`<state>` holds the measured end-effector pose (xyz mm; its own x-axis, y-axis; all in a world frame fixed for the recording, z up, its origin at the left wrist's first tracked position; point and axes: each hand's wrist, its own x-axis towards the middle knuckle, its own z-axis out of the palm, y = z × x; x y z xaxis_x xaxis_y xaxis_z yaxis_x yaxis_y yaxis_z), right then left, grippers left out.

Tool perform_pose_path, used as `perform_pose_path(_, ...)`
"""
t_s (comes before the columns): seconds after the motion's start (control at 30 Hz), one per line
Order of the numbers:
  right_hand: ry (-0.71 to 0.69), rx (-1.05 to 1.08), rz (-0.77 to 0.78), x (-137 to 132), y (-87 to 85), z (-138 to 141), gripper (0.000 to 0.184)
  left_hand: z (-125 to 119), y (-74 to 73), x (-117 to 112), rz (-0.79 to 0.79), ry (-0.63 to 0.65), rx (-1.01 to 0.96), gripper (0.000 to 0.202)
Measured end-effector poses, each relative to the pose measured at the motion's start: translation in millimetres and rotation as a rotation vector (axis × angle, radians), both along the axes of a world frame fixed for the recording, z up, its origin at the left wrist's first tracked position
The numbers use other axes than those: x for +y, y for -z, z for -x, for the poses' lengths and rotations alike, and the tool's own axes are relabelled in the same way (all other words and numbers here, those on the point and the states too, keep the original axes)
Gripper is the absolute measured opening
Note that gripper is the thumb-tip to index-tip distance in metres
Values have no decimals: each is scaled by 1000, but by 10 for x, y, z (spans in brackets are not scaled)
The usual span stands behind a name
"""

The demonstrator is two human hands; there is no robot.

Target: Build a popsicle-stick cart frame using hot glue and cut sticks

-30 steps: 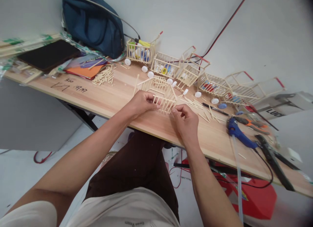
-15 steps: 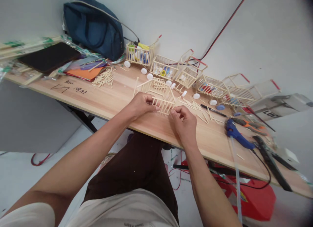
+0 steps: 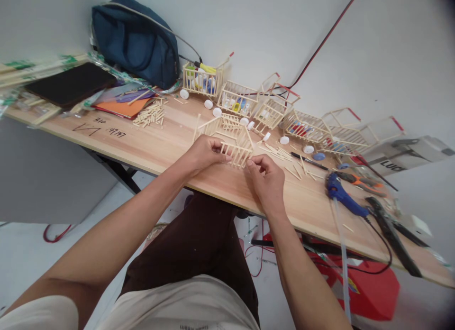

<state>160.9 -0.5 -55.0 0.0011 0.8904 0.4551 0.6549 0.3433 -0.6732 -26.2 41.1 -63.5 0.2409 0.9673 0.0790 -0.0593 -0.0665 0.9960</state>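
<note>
Gripping the frame point(image 3: 237, 148) at its near side, both hands met low over the middle of the table point(image 3: 167, 152), between its near edge and the row of carts point(image 3: 272, 114). The left hand point(image 3: 206, 152) pinched the near panel at its left end, thumb in front and fingers behind. The right hand point(image 3: 267, 176) had thumb and forefinger pressed together at the near right corner, seemingly on a stick end, its other fingers curled in. Whether the frame rested on the wood or hung just above it could not be told.

The step in hand looked like steadying or squaring that corner; the next move would call for a light, even pinch, since the thin sticks seemed easily bent or knocked loose.

Room was tight on the far side, where the carts' white wheels point(image 3: 244, 122) stood just beyond the frame. Loose sticks point(image 3: 279, 152) lay to the right, with the glue gun point(image 3: 343, 192) farther right. Bare wood opened to the left, up to the pile point(image 3: 149, 114), and a bare strip ran along the near edge.
</note>
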Motion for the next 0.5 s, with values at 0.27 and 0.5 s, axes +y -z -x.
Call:
perform_pose_path(0.27,-2,9,10,-5,5,3,14,-10,-13,-4,10,0,-15,23)
perform_pose_path(0.5,-6,13,10,-2,11,-4,14,-10,-10,-4,-1,2,0,23)
